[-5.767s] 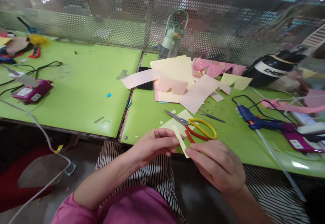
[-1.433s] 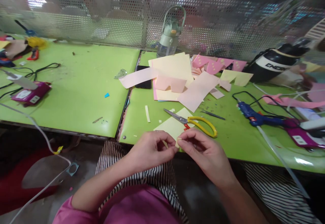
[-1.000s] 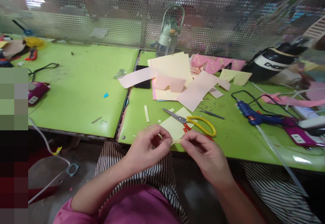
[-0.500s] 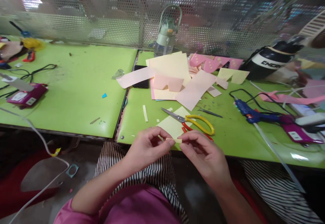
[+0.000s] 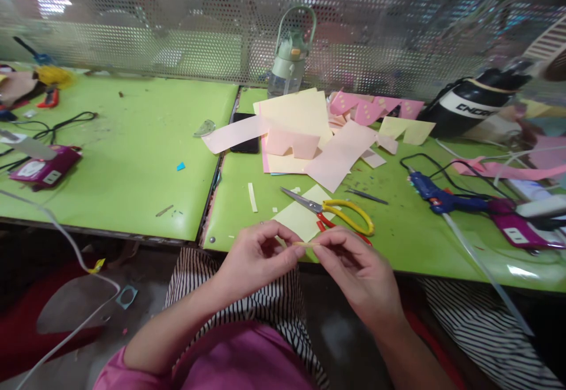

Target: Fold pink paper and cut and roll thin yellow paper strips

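Between my two hands, at the table's front edge, is a small strip of pale yellow paper [image 5: 306, 244]. My left hand [image 5: 265, 257] pinches its left end between thumb and forefinger. The right end is pinched the same way by my right hand [image 5: 360, 269]. The strip shows nearly edge-on, and the fingertips cover both of its ends. Just beyond the hands, yellow-and-red handled scissors [image 5: 316, 206] lie partly on a pale yellow paper sheet [image 5: 294, 216]. Their red handle is partly hidden behind my right hand. A narrow cut paper strip [image 5: 252, 197] lies to the left.
Pink and cream paper pieces [image 5: 292, 107] are heaped behind the scissors, over a dark phone [image 5: 247, 145]. Tweezers [image 5: 367, 196] lie right of the scissors. Further right are a blue glue gun [image 5: 435, 194] and a black bottle [image 5: 469, 104]. A green-lidded bottle [image 5: 289, 63] stands at the back.
The paper strip has tipped from showing its flat face to nearly edge-on, and the right fingers and thumb have come closer together on it. Both hands stay in about the same place.
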